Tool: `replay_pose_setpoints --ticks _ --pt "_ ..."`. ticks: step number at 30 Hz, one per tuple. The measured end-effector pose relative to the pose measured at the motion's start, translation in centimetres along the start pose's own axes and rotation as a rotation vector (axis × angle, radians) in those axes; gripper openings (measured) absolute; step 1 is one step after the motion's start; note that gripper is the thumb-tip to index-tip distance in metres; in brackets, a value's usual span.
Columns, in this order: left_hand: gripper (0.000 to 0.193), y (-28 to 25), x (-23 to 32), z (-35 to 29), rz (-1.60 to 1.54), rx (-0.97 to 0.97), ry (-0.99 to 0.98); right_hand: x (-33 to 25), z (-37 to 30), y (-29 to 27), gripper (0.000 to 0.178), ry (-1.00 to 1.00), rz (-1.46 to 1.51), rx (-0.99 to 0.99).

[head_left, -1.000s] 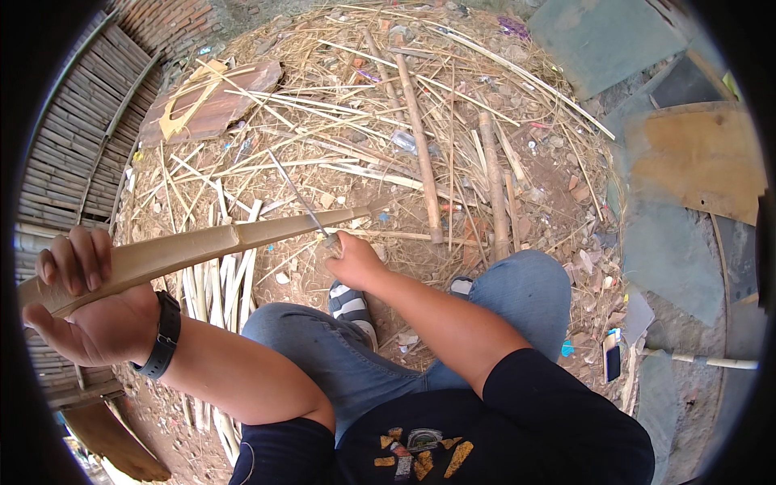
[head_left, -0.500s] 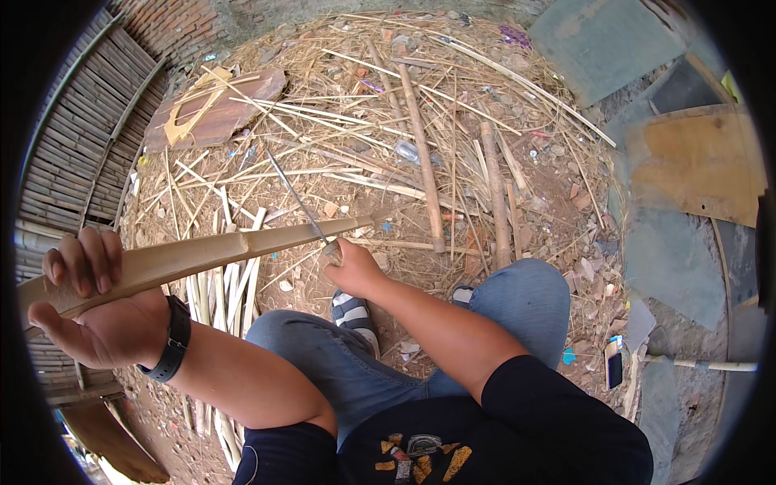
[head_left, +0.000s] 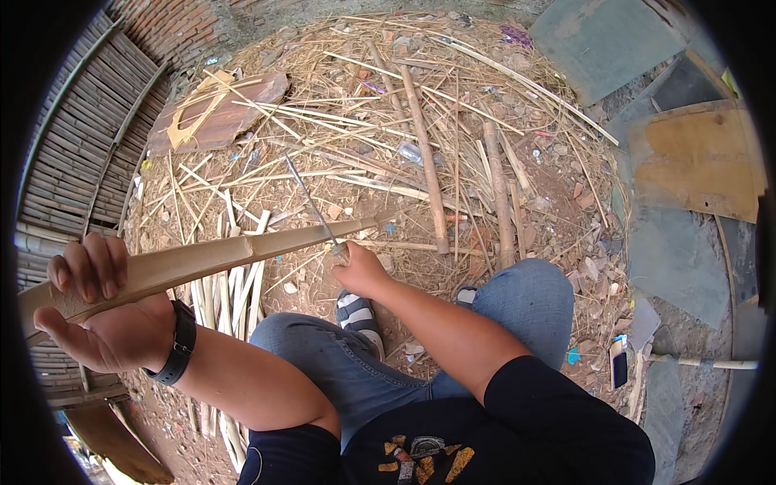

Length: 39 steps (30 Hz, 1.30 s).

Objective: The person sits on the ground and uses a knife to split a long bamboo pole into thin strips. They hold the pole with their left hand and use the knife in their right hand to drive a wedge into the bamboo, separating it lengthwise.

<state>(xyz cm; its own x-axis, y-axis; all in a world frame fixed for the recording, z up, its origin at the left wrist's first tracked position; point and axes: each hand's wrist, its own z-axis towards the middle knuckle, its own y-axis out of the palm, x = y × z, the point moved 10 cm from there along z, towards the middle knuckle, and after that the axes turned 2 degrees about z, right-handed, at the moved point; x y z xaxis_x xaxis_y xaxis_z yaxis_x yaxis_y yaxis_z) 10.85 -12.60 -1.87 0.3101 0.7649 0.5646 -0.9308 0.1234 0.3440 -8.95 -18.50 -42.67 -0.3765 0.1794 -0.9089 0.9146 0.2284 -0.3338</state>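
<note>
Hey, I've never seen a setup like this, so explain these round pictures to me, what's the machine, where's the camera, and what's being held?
There's no machine here, just a person's two bare hands. The view comes from a wide fisheye camera worn on the person's head, looking down, so straight edges bend toward the rim. The left grip, a hand with a dark watch at its wrist, holds a long split bamboo piece. The right grip holds a knife, whose thin blade crosses that piece near its narrow end. On the ground lie pale strips, wooden-looking poles and a brown board; a phone lies toward the right.
</note>
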Motion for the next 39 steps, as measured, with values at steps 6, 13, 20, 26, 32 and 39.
replay_pose_setpoints --ticks 6,13,20,26,32,39 --pt "0.038 -1.5 0.5 0.1 0.029 0.047 0.016 0.9 -0.2 0.2 0.043 0.083 -0.024 -0.047" --pt "0.039 -0.7 0.2 0.1 0.023 0.060 0.002 0.5 -0.2 0.1 0.043 0.051 -0.038 -0.035" --pt "0.039 -1.3 0.2 0.2 0.031 0.055 0.003 -0.8 -0.5 0.4 0.043 0.008 0.041 -0.056" --pt "0.039 -1.4 0.2 0.2 0.018 0.052 -0.012 -0.9 -0.3 0.4 0.048 -0.033 0.036 -0.051" --pt "0.039 -1.8 0.1 0.3 0.025 0.055 -0.017 2.5 -0.1 0.3 0.046 0.165 0.000 -0.051" --pt "0.040 -1.2 0.1 0.3 0.022 0.040 -0.016 1.1 0.2 0.6 0.048 0.062 0.039 -0.064"
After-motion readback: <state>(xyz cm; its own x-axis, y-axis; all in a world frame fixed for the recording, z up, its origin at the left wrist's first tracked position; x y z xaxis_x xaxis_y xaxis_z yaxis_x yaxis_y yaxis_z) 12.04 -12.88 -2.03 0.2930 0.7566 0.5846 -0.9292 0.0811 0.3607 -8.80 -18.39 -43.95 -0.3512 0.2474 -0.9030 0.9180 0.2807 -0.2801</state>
